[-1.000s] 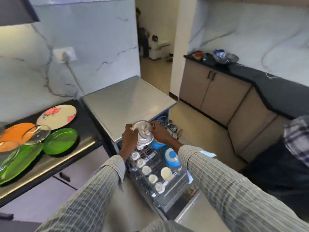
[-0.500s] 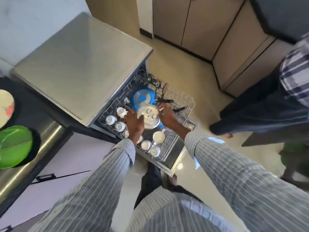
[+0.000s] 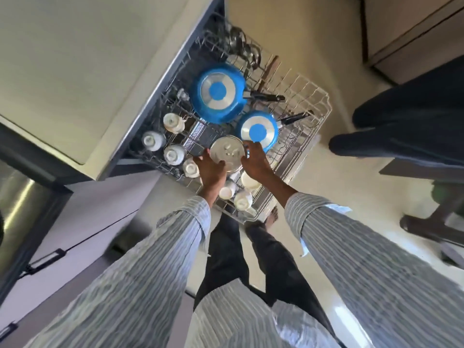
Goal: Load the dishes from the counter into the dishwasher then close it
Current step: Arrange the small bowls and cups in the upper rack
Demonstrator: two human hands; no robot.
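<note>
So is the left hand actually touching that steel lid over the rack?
Touching. The head view shows the left hand gripping the steel lid at its left rim, fingers curled over the edge, with the right hand holding the opposite rim.

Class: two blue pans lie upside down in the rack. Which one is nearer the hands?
The smaller blue pan, right beside the right hand. The larger blue pan lies farther back in the rack.
</note>
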